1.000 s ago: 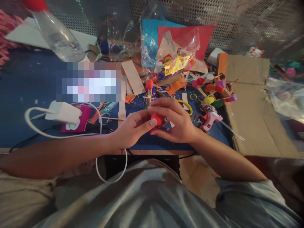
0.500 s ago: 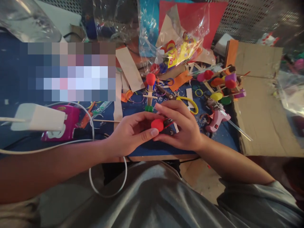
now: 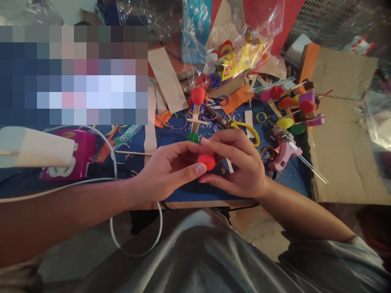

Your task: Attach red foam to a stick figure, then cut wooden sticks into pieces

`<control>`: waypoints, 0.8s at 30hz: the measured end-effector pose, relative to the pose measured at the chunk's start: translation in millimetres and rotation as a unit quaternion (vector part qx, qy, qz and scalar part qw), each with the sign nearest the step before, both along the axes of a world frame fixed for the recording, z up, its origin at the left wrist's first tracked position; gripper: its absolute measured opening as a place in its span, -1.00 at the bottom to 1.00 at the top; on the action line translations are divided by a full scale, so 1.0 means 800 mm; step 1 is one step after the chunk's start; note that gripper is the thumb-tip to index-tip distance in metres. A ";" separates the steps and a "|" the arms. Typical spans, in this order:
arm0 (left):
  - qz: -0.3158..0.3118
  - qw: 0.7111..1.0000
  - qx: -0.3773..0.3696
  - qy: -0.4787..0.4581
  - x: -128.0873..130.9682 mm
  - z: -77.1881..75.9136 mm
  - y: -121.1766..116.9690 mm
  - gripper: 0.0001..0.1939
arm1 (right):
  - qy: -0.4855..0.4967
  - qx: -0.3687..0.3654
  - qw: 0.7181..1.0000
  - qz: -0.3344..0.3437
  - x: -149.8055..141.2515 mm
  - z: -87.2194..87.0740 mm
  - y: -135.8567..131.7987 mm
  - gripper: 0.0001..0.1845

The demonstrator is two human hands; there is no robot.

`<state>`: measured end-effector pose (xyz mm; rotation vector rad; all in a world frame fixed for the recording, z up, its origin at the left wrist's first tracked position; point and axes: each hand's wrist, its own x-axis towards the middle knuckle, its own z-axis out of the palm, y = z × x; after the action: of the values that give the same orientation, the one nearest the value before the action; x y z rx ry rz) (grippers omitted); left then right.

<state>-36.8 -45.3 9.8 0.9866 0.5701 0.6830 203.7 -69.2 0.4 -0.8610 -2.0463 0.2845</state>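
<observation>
My left hand (image 3: 166, 173) holds a red rounded piece (image 3: 206, 162) that looks like modelling clay, its thumb pressed on the near side. From the right, the fingers and thumb of my right hand (image 3: 240, 165) curl around the same piece. Something thin and dark reddish shows behind it, mostly hidden by the fingers. Just beyond my hands is a small stick model (image 3: 195, 122) of wooden sticks with a red ball on top, a short crosspiece and a green part at its lower end. Yellow-handled scissors (image 3: 244, 127) lie past my right hand.
A pink glue gun (image 3: 284, 154) lies to the right, beside a large cardboard sheet (image 3: 345, 162). White plug and cable (image 3: 38, 146) sit on a magenta socket box (image 3: 84, 148) at left. Clear plastic bags, paper strips and scraps cover the back. Part of the left is pixelated.
The view has shifted slightly, so the table things sit a little higher or to the side. Both hands keep their grip on the red piece with hardly any finger movement.
</observation>
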 end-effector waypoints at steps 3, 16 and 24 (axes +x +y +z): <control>0.002 1.000 0.004 -0.012 -0.001 -0.003 0.002 -0.57 | 0.013 -0.002 1.000 0.014 0.000 -0.002 0.001 -0.37; 0.018 0.998 0.045 0.030 0.001 -0.006 0.007 -0.57 | 0.012 -0.005 1.000 0.020 0.000 -0.005 0.003 -0.38; 0.024 0.998 0.051 0.014 0.001 -0.009 0.006 -0.55 | 0.020 0.018 1.000 0.013 -0.001 -0.006 0.006 -0.68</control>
<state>-36.0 -40.1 2.3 1.0811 0.5891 0.7479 203.1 -64.8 -4.5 -0.8011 -2.0203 0.2756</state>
